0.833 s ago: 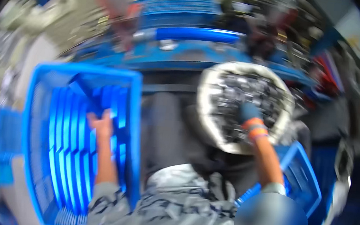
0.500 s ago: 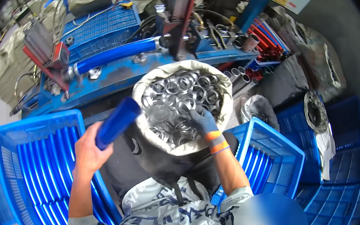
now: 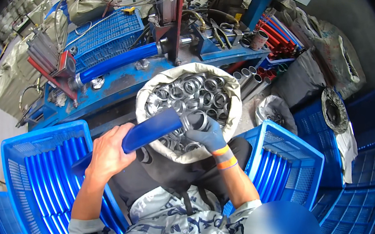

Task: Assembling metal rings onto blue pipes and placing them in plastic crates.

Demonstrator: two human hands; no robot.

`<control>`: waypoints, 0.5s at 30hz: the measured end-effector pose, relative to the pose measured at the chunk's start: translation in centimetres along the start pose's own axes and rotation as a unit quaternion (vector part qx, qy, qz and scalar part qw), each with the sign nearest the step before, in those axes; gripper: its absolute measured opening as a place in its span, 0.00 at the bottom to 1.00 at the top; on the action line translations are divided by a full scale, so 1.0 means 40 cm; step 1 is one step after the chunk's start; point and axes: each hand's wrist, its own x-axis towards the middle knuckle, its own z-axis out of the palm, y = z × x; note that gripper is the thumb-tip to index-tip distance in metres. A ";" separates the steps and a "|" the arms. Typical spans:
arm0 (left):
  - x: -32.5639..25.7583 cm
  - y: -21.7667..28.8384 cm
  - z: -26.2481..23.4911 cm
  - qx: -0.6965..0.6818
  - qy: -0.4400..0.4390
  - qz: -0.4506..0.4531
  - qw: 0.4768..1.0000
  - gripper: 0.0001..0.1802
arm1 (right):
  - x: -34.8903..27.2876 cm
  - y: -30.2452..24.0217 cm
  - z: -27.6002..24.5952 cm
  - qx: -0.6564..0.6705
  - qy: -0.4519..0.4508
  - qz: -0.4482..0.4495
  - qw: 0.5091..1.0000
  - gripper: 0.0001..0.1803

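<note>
Left hand [image 3: 112,151] grasped a blue tube [image 3: 152,131]; gloved right hand [image 3: 208,135] grasped a metal ring [image 3: 189,121] at the tube's end, above the cream sack [image 3: 142,100]. Blue crate [image 3: 46,133] stood left of the sack.

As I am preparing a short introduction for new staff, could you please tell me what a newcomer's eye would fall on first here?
Probably the blue tube in the bare left hand, its far end close to a shiny metal ring in the gloved right hand, near the centre. Next might come the pale sack of similar rings just beyond them, then the blue crates holding more tubes at left and right.
</note>
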 end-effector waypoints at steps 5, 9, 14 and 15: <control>0.013 -0.002 0.007 0.037 -0.021 0.004 0.999 0.33 | 0.004 0.000 -0.015 -0.032 -0.045 -0.080 0.995 0.49; 0.017 0.022 -0.014 0.031 -0.032 0.020 0.999 0.32 | -0.016 -0.007 -0.006 0.051 -0.068 -0.089 0.992 0.62; 0.021 0.029 -0.001 0.041 -0.065 0.025 0.997 0.32 | -0.023 -0.012 0.019 0.084 -0.062 -0.114 0.988 0.65; 0.021 0.029 -0.001 0.042 -0.067 0.029 0.996 0.32 | -0.019 -0.002 0.017 0.074 -0.061 -0.140 0.986 0.59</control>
